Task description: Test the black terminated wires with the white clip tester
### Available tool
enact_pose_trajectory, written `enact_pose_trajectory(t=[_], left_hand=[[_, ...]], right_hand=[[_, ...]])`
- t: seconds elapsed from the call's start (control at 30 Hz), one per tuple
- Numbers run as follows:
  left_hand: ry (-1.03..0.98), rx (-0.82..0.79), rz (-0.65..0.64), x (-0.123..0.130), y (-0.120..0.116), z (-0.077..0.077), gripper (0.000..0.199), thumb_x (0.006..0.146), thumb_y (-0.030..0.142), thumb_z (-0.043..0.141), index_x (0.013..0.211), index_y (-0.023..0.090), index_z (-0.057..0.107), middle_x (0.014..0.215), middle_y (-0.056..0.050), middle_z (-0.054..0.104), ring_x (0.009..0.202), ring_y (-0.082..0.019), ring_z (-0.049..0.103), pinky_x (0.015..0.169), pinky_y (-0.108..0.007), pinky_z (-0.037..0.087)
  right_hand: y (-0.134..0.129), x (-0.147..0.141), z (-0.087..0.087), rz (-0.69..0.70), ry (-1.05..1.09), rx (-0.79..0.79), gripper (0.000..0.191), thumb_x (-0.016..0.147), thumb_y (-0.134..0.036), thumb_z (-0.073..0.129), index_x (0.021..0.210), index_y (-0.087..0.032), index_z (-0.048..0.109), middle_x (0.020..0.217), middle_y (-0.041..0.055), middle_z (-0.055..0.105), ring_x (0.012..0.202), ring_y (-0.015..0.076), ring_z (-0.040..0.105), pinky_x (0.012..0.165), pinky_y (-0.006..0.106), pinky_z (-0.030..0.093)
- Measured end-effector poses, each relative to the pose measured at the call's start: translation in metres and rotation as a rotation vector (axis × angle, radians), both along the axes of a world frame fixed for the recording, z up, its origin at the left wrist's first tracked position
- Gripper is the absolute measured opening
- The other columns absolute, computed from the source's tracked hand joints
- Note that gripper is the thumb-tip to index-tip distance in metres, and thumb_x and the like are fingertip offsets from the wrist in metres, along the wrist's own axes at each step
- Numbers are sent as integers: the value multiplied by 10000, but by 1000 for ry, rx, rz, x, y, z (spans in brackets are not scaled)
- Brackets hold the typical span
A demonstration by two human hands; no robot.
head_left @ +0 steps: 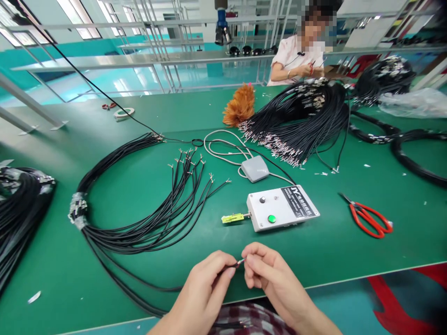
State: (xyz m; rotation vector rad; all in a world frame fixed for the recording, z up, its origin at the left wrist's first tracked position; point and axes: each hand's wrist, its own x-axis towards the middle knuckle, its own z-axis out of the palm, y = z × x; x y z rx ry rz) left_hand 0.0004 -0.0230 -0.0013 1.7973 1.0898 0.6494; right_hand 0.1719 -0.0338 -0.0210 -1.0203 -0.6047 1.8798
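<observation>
Head view: left hand (208, 284) pinches a cable (234, 266), thumb against index on the black jacket near its stripped end. Right hand (268, 272) has thumb and index narrowed onto the thin wires (241, 261) poking out; its other fingers curl loosely. Exact contact at the tips is too small to read. Cable end sits between the two hands, near the table (331, 260) front edge, on the near side of the box (267, 211).

Handling, my read: cable light, jacket springy and a bit slick, wires soft and easy to bend or fray. Best hold is firm on the jacket right behind the strip, light touch on the wires. Rest of the length looks tied into the bundle (115, 242) at left, so a hard tug could drag it; can't trace the held one all the way back.

Edges: table front runs just below the hands, and another cable end hangs over the lap (258, 316). Box and its yellow clip (233, 218) limit reach straight ahead. Scissors (370, 221) lie well to the right, point toward the box. Fanned ends of the bundle bound the far left. Easiest room is sideways, right hand toward the scissors' near side.
</observation>
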Motion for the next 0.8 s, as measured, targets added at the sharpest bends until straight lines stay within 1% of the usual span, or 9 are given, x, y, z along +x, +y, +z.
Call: enact_pose_trajectory(t=[0.1,0.23,0.37,0.47,0.57,0.67,0.73,0.8], left_hand=[[-42,-45,106,3,1,-4,183,969,271,455,861,206,588,740,11,614,670,-136,571,633,-214,452],[-82,-64,162,5,1,-4,174,954,283,479,851,201,592,693,22,598,620,-128,548,583,-203,444],[-58,-31,157,6,2,0,181,948,274,491,826,204,605,677,25,603,606,-124,542,570,-199,431],[-38,-4,126,6,2,0,196,951,259,485,809,202,607,715,15,646,627,-123,571,597,-198,445],[-26,31,151,6,1,-1,190,943,243,498,794,198,606,717,11,657,634,-125,596,603,-194,461],[-24,93,194,7,1,-1,167,924,213,522,780,195,605,704,11,663,628,-126,613,594,-188,473],[-6,142,198,7,0,0,163,919,192,523,776,195,603,687,13,657,606,-125,610,581,-189,475],[18,195,186,7,0,1,166,920,170,515,782,196,603,681,13,653,587,-122,606,572,-190,476]], right_hand=[[-4,-9,-4,-1,108,-81,351,679,-380,824,873,-175,615,555,-59,549,464,58,463,484,199,256],[-7,-11,-4,-34,88,-45,346,712,-406,793,889,-173,608,577,-50,556,493,69,486,503,209,263],[2,-3,5,-78,66,6,324,773,-451,730,886,-169,618,620,-39,548,537,73,471,537,223,284],[8,-3,8,-82,51,14,301,760,-421,747,869,-171,620,598,-53,513,518,66,427,529,227,264],[6,-9,3,-71,40,25,299,717,-378,789,844,-172,614,575,-67,484,499,61,383,516,227,242],[-2,-14,-3,-49,47,22,309,691,-357,811,835,-174,607,588,-67,485,501,62,375,511,227,237],[-5,-13,-4,-64,61,24,307,712,-374,794,854,-173,611,595,-62,487,516,70,388,523,231,252],[-4,-10,-2,-91,76,26,299,748,-398,761,876,-169,616,601,-54,492,535,79,399,536,236,267]])
